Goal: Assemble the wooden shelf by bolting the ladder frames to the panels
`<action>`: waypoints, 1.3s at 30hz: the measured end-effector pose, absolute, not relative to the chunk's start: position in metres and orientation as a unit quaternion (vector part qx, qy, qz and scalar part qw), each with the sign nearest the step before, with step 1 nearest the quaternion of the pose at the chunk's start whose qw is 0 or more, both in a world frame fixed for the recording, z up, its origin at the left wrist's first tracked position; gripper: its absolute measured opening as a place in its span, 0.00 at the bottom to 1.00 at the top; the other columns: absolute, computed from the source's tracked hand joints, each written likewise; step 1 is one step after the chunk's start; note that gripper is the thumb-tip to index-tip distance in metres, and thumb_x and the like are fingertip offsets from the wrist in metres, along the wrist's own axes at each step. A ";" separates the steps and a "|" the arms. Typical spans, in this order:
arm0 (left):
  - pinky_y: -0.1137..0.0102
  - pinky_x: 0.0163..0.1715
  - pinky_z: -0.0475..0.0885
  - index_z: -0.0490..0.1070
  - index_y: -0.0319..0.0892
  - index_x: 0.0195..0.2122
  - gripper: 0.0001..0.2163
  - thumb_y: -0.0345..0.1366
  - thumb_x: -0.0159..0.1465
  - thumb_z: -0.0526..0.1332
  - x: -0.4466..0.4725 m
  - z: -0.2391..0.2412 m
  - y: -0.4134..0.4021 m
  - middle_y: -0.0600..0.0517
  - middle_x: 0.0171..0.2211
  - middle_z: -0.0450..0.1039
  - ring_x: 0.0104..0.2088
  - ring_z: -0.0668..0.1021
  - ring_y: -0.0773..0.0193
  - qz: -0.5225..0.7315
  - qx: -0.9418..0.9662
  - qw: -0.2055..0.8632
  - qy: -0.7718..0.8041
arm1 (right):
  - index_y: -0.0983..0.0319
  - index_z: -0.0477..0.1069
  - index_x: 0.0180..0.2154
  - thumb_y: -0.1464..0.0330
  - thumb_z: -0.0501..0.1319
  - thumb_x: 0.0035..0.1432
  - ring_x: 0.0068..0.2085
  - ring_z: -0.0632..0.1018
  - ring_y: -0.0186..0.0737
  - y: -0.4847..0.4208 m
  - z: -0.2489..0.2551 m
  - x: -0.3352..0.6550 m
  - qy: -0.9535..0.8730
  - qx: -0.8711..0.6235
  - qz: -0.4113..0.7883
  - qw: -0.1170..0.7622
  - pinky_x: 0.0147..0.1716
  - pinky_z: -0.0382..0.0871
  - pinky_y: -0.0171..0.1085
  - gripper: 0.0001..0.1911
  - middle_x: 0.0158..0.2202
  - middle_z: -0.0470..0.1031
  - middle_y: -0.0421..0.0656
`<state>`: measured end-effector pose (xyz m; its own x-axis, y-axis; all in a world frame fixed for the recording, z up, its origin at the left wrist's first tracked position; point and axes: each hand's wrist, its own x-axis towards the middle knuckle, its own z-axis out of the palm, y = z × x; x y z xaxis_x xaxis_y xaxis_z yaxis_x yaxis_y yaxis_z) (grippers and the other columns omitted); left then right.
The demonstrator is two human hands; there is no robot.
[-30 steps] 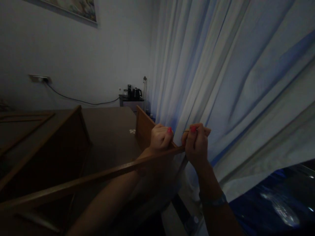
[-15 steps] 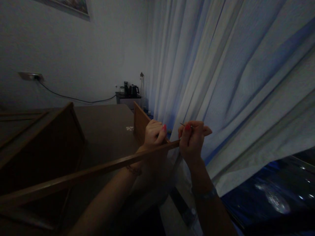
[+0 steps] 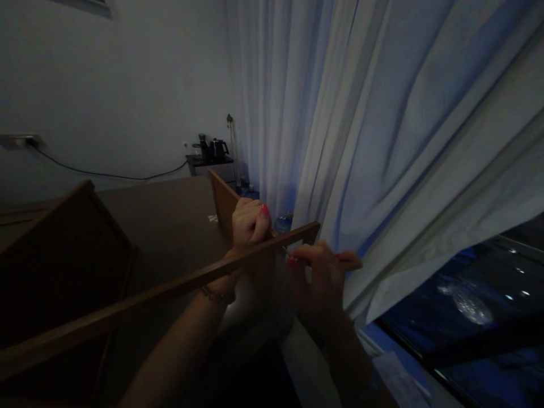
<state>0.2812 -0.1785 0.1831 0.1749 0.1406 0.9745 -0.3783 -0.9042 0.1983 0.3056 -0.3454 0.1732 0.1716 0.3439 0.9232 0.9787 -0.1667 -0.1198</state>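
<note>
My left hand (image 3: pixel 250 222) is closed round the top edge of an upright wooden panel (image 3: pixel 224 198), its thumb uppermost. A long wooden rail (image 3: pixel 170 292) runs from the lower left and passes in front of my left wrist. Near the rail's far end, my right hand (image 3: pixel 318 277) is closed in a pinch on a thin metal tool (image 3: pixel 287 251). The tool's tip points up and left, close to the underside of the rail; whether it touches the wood I cannot tell. Dim light hides the tool's exact kind.
A brown tabletop (image 3: pixel 170 212) lies beyond, with small pale pieces (image 3: pixel 213 218) on it. Another wooden panel structure (image 3: pixel 63 249) stands at left. White curtains (image 3: pixel 340 113) hang on the right beside a dark window (image 3: pixel 476 306). A black kettle (image 3: pixel 218 148) sits on a cabinet behind.
My right hand has moved down from the rail's end to below it, bringing the tool's tip near the rail. My left hand keeps its grip on the panel. The view has shifted right.
</note>
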 end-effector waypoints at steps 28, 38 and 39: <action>0.70 0.29 0.59 0.57 0.40 0.16 0.23 0.38 0.69 0.47 0.281 0.177 -0.183 0.58 0.14 0.58 0.19 0.62 0.73 0.667 0.719 0.188 -0.040 | 0.59 0.63 0.32 0.62 0.51 0.68 0.29 0.71 0.35 -0.336 0.176 0.308 -0.503 -0.676 -0.333 0.422 0.36 0.46 0.42 0.12 0.24 0.69 0.35; 0.67 0.34 0.62 0.60 0.42 0.20 0.22 0.41 0.70 0.41 0.273 0.175 -0.188 0.55 0.18 0.62 0.24 0.65 0.69 0.611 0.762 0.212 -0.031 | 0.59 0.68 0.31 0.56 0.56 0.64 0.30 0.72 0.35 -0.339 0.174 0.314 -0.461 -0.700 -0.346 0.422 0.38 0.47 0.42 0.14 0.25 0.71 0.35; 0.66 0.35 0.61 0.61 0.42 0.21 0.23 0.42 0.70 0.39 0.272 0.174 -0.187 0.55 0.18 0.62 0.25 0.65 0.68 0.614 0.761 0.205 -0.046 | 0.58 0.68 0.31 0.56 0.56 0.64 0.29 0.72 0.34 -0.339 0.175 0.314 -0.459 -0.700 -0.348 0.422 0.38 0.47 0.42 0.15 0.25 0.71 0.34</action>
